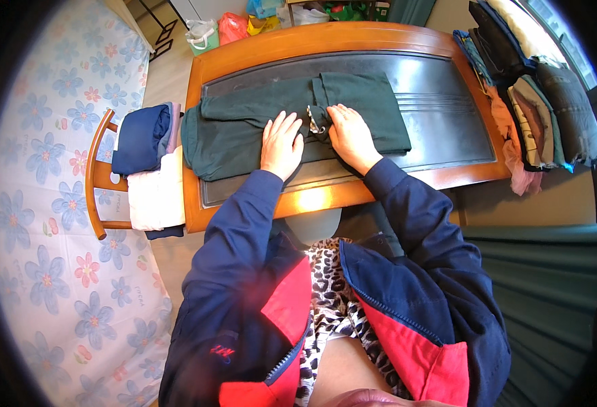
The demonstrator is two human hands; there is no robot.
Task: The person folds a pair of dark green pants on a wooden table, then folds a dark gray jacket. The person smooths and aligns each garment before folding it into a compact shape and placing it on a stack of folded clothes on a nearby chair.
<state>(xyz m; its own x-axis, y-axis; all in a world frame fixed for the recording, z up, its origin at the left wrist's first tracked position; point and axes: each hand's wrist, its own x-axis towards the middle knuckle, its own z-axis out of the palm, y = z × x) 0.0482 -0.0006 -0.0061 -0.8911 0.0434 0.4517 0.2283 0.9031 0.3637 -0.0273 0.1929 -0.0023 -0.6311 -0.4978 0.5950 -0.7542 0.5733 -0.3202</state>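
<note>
A dark green garment [247,107], partly folded, lies across the dark inset top of a wooden-framed table. My left hand [282,145] rests flat on its near middle part, the fingers a little apart. Just right of it, my right hand [350,135] is on the cloth with its fingertips at a small turned edge. Whether those fingers pinch the cloth cannot be told. Between the hands shows a patterned, light-and-dark trim [315,119] on the garment. The right part of the garment is layered, with a straight fold at its right end.
The table's wooden rim [329,38] surrounds the dark top. At left, a wooden chair [95,178] bears folded clothes [143,137]. Stacks of folded clothes [532,112] stand beyond the right edge. Plastic bags [233,28] lie behind the table. A flowered curtain [49,163] hangs at far left.
</note>
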